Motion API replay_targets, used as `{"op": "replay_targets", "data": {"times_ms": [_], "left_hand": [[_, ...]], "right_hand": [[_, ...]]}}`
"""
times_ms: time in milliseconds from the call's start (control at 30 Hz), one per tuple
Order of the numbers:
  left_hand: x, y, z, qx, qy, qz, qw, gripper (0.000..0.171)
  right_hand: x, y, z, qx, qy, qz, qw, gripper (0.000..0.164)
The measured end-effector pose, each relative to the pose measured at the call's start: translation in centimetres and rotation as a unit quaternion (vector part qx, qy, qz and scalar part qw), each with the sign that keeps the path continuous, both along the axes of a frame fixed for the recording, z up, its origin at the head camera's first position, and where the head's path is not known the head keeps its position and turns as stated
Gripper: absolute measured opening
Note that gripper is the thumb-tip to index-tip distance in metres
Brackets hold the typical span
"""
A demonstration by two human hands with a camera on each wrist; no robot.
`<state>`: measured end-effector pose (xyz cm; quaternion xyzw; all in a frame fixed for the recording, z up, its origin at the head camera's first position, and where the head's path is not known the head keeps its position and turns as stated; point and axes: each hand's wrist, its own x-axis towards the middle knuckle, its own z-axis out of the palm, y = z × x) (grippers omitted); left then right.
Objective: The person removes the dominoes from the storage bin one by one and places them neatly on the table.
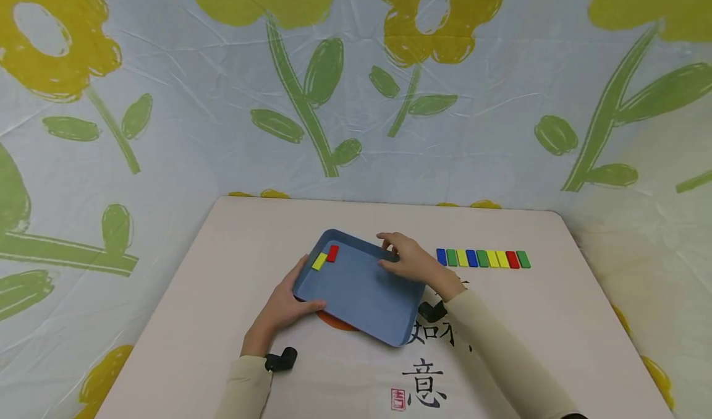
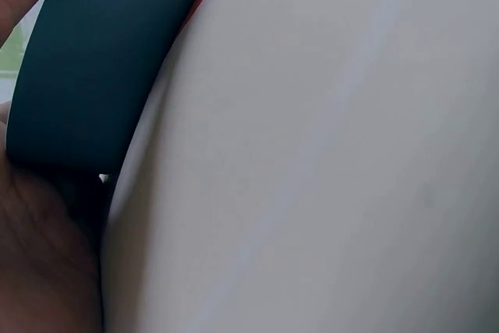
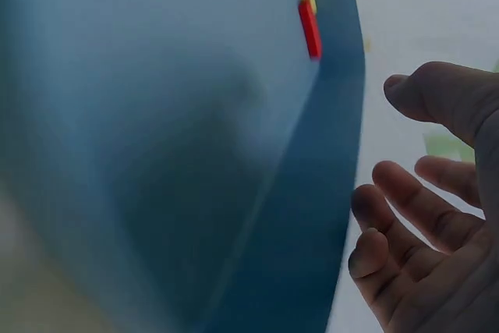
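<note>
A blue-grey rectangular tray (image 1: 364, 295) lies angled in front of me in the head view. My left hand (image 1: 283, 304) grips its left corner, thumb along the near rim. A yellow tile (image 1: 319, 261) and a red tile (image 1: 332, 253) lie in the tray's far left corner. At the far right rim is my right hand (image 1: 411, 260), with nothing in its fingers. In the right wrist view those fingers (image 3: 429, 216) are loosely bent beside the tray wall (image 3: 335, 115). The left wrist view shows the tray's dark side (image 2: 93, 68) against the left palm (image 2: 39, 247).
A straight row of several blue, green, yellow and red tiles (image 1: 483, 258) lies right of the tray on the pale table (image 1: 233, 252). Part of an orange round shape (image 1: 337, 324) peeks from under the tray. Black writing (image 1: 425, 388) marks the tabletop near the front.
</note>
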<state>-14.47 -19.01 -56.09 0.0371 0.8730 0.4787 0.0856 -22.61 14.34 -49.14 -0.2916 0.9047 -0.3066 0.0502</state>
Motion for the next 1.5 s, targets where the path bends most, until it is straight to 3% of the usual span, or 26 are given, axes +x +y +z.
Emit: {"op": "replay_targets", "data": {"times_ms": [267, 633, 967, 1500], "left_hand": [[0.3, -0.3, -0.1, 0.007, 0.004, 0.003, 1.0, 0.114], [0.4, -0.4, -0.1, 0.01, 0.009, 0.001, 0.9999, 0.114], [0.2, -0.3, 0.0, 0.007, 0.006, -0.002, 1.0, 0.114], [-0.2, -0.2, 0.0, 0.004, 0.008, -0.005, 0.9999, 0.115]], "right_hand": [[0.2, -4.9, -1.4, -0.009, -0.036, 0.036, 0.999, 0.058], [-0.8, -8.9, -3.3, 0.024, -0.055, 0.02, 0.998, 0.056], [-1.7, -10.8, -3.7, 0.047, -0.063, -0.023, 0.997, 0.052], [-3.0, -11.8, -4.1, 0.073, -0.066, -0.047, 0.994, 0.056]]}}
